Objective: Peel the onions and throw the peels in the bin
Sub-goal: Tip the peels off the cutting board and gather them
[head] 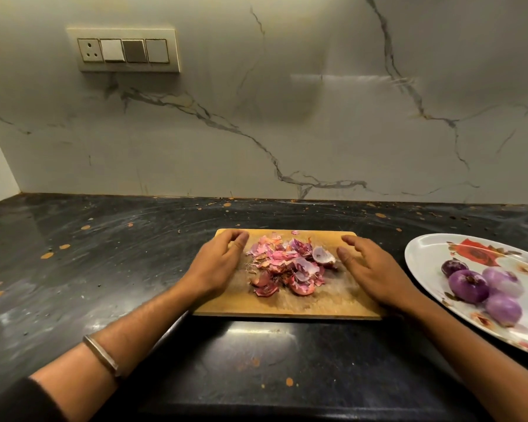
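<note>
Both hands [218,263] [371,269] flank peels [287,266] on board [287,306].

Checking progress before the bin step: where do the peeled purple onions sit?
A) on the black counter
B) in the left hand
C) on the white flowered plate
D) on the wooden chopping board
C: four peeled purple onions lie on the white flowered plate, right of the wooden chopping board, which carries only the pile of pink onion peels.

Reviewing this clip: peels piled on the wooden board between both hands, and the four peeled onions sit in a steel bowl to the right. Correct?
Not quite. The head view shows the peeled onions on a white flowered plate, not in a steel bowl. The rest holds: the peels lie piled on the wooden board between the left hand and right hand.
</note>
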The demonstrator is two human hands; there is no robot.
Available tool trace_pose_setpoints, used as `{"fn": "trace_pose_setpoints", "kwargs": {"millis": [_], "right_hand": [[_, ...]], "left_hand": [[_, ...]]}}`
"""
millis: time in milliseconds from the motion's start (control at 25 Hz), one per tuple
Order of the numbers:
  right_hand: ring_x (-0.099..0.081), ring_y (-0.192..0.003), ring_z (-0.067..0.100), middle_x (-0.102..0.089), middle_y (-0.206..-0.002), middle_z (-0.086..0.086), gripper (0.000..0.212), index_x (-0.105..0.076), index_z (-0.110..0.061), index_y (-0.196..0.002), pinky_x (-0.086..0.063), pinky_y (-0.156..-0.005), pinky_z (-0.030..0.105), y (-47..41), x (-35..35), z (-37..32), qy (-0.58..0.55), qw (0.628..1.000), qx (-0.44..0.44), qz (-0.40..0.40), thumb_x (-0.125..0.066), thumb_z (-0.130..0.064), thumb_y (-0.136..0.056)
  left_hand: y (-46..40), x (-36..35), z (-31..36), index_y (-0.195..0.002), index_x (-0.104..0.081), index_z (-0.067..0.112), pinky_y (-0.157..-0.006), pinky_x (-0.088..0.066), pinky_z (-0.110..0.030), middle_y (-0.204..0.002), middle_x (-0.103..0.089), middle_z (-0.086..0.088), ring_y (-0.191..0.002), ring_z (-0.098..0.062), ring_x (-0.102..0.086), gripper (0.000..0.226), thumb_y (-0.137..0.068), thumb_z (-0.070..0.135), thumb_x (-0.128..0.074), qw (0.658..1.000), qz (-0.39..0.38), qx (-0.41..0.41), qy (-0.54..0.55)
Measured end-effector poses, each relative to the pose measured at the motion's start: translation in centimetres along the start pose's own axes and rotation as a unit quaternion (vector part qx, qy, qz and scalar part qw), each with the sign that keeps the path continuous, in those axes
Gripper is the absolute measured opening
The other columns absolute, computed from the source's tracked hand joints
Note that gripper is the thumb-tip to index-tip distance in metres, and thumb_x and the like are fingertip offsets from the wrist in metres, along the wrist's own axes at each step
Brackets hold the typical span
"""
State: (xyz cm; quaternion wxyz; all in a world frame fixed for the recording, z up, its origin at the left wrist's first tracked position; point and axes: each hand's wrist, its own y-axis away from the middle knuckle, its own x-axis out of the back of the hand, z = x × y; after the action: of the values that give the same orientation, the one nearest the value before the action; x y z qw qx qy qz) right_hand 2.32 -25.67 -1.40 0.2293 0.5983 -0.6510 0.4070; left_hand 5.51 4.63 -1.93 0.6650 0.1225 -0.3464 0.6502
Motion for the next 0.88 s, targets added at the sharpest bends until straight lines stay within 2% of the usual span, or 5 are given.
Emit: {"fn": "trace_pose_setpoints", "kwargs": {"millis": [120, 280, 480, 720, 880], "right_hand": [[-0.045, -0.137, 0.024, -0.045, -0.153, 0.007, 0.053, -0.042, -0.015, -0.149, -0.036, -0.111, 0.038, 0.2, 0.6, 0.9, 0.032, 0.998, -0.053, 0.021, -0.043, -0.043, -0.103], [-0.043, -0.139, 0.024, -0.041, -0.156, 0.006, 0.061, -0.033, -0.018, -0.153, -0.035, -0.111, 0.037, -0.5, -0.1, -0.5, 0.022, 0.999, -0.012, -0.044, -0.037, -0.05, -0.102], [-0.043, -0.139, 0.023, -0.04, -0.156, 0.006, 0.061, -0.032, -0.017, -0.153, -0.036, -0.111, 0.037, -3.3, -2.3, -4.3, -0.049, 0.995, -0.019, -0.081, -0.032, -0.053, -0.103], [-0.052, -0.128, 0.012, -0.053, -0.147, -0.001, 0.056, -0.045, -0.023, -0.147, -0.045, -0.107, 0.035, -2.9, -2.7, -4.2, -0.02, 0.988, 0.097, -0.118, -0.039, -0.054, -0.1], [-0.052, -0.12, 0.009, -0.056, -0.14, -0.001, 0.051, -0.047, -0.021, -0.144, -0.043, -0.1, 0.028, -3.3, -1.5, -2.9, -0.044, 0.993, 0.062, -0.092, -0.039, -0.048, -0.103]], "left_hand": [[-0.3, 0.6, -1.0, -0.142, -0.047, 0.018, -0.106, -0.04, -0.036, -0.143, -0.051, -0.003, -0.128, -0.018, -0.048, 0.047, -0.104, 0.043, -0.038, 0.995, 0.023, 0.042, -0.09], [-0.5, -0.1, -0.6, -0.149, -0.038, 0.019, -0.116, -0.033, -0.039, -0.152, -0.044, -0.004, -0.136, -0.019, -0.043, 0.053, -0.104, 0.047, -0.036, 0.993, -0.041, 0.012, -0.106], [-3.1, -2.4, 2.7, -0.156, -0.021, 0.013, -0.116, -0.021, -0.031, -0.162, -0.027, -0.007, -0.147, -0.021, -0.028, 0.064, -0.105, 0.051, -0.026, 0.985, -0.161, 0.004, -0.059], [-3.5, -3.7, 2.9, -0.144, -0.044, 0.021, -0.089, -0.036, -0.011, -0.14, -0.054, 0.001, -0.115, -0.004, -0.05, 0.048, -0.105, 0.046, -0.033, 0.989, -0.141, -0.05, 0.015], [-4.5, -2.3, 2.1, -0.147, -0.042, 0.02, -0.099, -0.034, -0.022, -0.144, -0.051, 0.0, -0.126, -0.011, -0.047, 0.053, -0.104, 0.05, -0.031, 0.991, -0.125, -0.039, 0.017]]}}
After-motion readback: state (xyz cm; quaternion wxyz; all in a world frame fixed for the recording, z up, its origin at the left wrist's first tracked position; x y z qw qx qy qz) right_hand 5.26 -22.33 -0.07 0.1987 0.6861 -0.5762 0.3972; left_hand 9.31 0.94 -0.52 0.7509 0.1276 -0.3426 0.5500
